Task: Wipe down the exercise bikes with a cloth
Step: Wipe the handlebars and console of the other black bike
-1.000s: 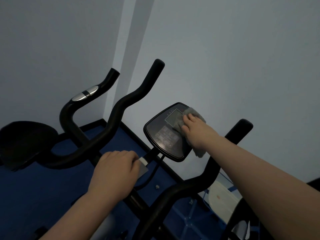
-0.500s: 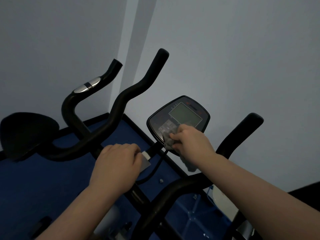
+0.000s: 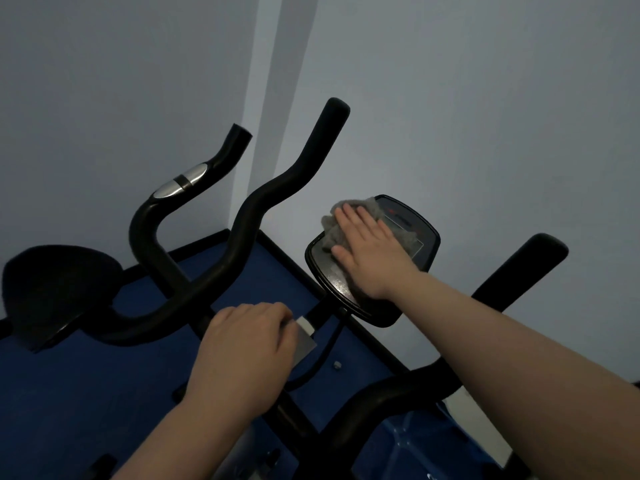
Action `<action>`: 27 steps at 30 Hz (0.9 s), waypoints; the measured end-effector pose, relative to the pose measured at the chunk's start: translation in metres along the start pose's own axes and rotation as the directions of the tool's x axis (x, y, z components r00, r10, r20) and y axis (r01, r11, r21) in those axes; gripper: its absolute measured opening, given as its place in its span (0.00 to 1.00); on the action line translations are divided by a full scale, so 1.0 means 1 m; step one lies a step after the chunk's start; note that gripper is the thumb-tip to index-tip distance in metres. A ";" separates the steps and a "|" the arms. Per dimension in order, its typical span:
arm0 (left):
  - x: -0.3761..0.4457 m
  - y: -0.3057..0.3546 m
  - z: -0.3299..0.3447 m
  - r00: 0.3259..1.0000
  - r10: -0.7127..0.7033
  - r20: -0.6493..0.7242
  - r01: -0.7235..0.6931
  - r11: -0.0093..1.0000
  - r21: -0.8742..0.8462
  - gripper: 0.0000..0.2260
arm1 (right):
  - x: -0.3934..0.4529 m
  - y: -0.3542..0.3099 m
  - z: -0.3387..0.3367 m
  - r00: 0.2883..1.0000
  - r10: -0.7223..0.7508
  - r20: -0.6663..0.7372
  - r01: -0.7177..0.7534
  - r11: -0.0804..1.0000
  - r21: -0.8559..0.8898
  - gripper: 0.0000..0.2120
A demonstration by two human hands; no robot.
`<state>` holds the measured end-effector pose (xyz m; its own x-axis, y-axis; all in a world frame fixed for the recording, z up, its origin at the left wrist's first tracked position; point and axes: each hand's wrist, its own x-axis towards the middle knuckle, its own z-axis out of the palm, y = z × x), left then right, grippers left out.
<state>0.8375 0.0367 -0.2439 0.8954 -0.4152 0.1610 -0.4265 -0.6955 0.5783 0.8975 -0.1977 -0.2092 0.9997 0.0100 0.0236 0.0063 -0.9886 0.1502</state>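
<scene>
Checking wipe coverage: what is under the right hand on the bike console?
Under the flat right hand lies the grey cloth, pressed onto the console. Most of the screen beneath them is hidden.

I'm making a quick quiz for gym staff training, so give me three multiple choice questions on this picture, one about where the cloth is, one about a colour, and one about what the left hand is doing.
1. Where is the cloth?
A. On the saddle
B. On the bike's console, under the right hand
C. On the floor

2. What colour is the floor mat?
A. Blue
B. Red
C. Green

3. What is the left hand doing?
A. Hanging free
B. Pressing the cloth
C. Gripping the centre of the handlebar

Answers:
1 B, the grey cloth lies on the console with the flat right hand pressing it.
2 A, the mat shows blue under the bike.
3 C, its fingers curl over the handlebar's centre.
</scene>
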 end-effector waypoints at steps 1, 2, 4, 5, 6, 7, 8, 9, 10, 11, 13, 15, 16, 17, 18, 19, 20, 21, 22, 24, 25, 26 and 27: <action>0.000 0.000 0.000 1.000 -0.001 -0.002 0.001 1.000 -0.009 0.13 | 0.005 0.007 -0.004 0.999 0.039 0.002 -0.039 0.999 -0.004 0.30; 0.001 0.000 0.000 1.000 -0.001 -0.005 0.001 1.000 -0.015 0.13 | 0.008 0.015 -0.008 0.997 0.079 0.007 -0.078 0.997 -0.020 0.31; 0.001 0.000 -0.001 1.000 0.001 -0.008 -0.001 1.000 -0.025 0.12 | 0.010 0.030 -0.015 0.986 0.163 0.020 -0.162 0.986 -0.048 0.31; 0.001 0.000 -0.001 1.000 0.001 -0.007 -0.001 1.000 -0.031 0.12 | 0.008 0.035 -0.018 0.979 0.203 0.023 -0.202 0.978 -0.053 0.31; 0.001 -0.001 -0.001 1.000 0.001 -0.009 -0.002 0.999 -0.037 0.12 | 0.004 0.038 -0.019 0.970 0.240 0.019 -0.239 0.969 -0.061 0.31; 0.000 -0.001 -0.002 1.000 0.001 -0.013 -0.002 0.999 -0.041 0.12 | 0.000 0.038 -0.020 0.961 0.275 0.011 -0.274 0.959 -0.068 0.31; 0.000 -0.001 -0.002 1.000 0.001 -0.014 -0.001 0.999 -0.044 0.12 | -0.005 0.037 -0.020 0.951 0.310 0.000 -0.309 0.948 -0.070 0.31; 0.000 -0.001 -0.002 1.000 0.000 -0.014 -0.001 0.999 -0.047 0.12 | -0.010 0.035 -0.020 0.939 0.344 -0.012 -0.344 0.937 -0.065 0.31; 0.000 -0.001 -0.002 1.000 0.001 -0.011 -0.002 0.999 -0.048 0.12 | -0.015 0.032 -0.021 0.927 0.375 -0.023 -0.376 0.925 -0.059 0.30; 0.000 -0.001 -0.002 1.000 0.004 -0.009 -0.004 0.999 -0.047 0.12 | -0.019 0.028 -0.021 0.914 0.406 -0.029 -0.407 0.912 -0.060 0.30; -0.001 0.000 -0.002 1.000 0.010 -0.007 -0.011 0.999 -0.043 0.13 | -0.026 0.020 -0.025 0.879 0.476 -0.018 -0.476 0.876 -0.077 0.32; -0.002 0.000 -0.002 1.000 0.016 -0.010 -0.016 0.999 -0.045 0.13 | -0.033 0.010 -0.032 0.817 0.577 0.015 -0.572 0.813 -0.105 0.36; -0.002 0.001 -0.002 1.000 0.018 -0.011 -0.018 0.999 -0.047 0.13 | -0.037 0.004 -0.036 0.791 0.611 0.036 -0.601 0.786 -0.146 0.36; -0.002 0.001 -0.002 1.000 0.020 -0.011 -0.021 0.999 -0.043 0.13 | -0.040 -0.003 -0.038 0.783 0.619 0.063 -0.596 0.775 -0.211 0.34; -0.003 0.001 -0.002 1.000 0.024 -0.012 -0.024 0.999 -0.032 0.13 | -0.044 -0.011 -0.039 0.793 0.603 0.093 -0.559 0.779 -0.284 0.31; -0.003 0.002 -0.002 1.000 0.027 -0.015 -0.027 0.999 -0.018 0.13 | -0.046 -0.019 -0.038 0.811 0.572 0.123 -0.506 0.791 -0.345 0.28; -0.003 0.001 -0.002 0.999 0.031 -0.020 -0.031 0.999 -0.007 0.13 | -0.048 -0.028 -0.035 0.825 0.545 0.151 -0.458 0.800 -0.387 0.26; -0.004 0.001 -0.001 0.999 0.035 -0.023 -0.035 0.999 -0.001 0.13 | -0.050 -0.036 -0.031 0.829 0.531 0.174 -0.430 0.805 -0.409 0.26; -0.004 0.001 -0.001 0.999 0.039 -0.025 -0.039 0.999 0.004 0.13 | -0.052 -0.044 -0.028 0.828 0.528 0.190 -0.420 0.807 -0.414 0.26; -0.006 0.001 -0.002 0.998 0.052 -0.038 -0.051 0.999 0.015 0.13 | -0.059 -0.056 -0.025 0.830 0.525 0.189 -0.424 0.814 -0.397 0.23; -0.007 0.001 -0.002 0.997 0.056 -0.045 -0.056 0.998 0.019 0.13 | -0.063 -0.061 -0.024 0.843 0.508 0.176 -0.415 0.824 -0.387 0.19; -0.008 0.002 -0.003 0.997 0.057 -0.051 -0.056 0.998 0.021 0.13 | -0.069 -0.064 -0.023 0.859 0.484 0.167 -0.401 0.839 -0.368 0.16; -0.009 0.002 -0.003 0.997 0.055 -0.058 -0.054 0.998 0.018 0.13 | -0.075 -0.067 -0.024 0.870 0.467 0.160 -0.397 0.855 -0.334 0.14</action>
<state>0.8286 0.0407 -0.2413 0.8766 -0.4178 0.2387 -0.4763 -0.6828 0.5540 0.8215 -0.1283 -0.1975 0.8766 -0.4765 -0.0673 -0.3998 -0.7988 0.4495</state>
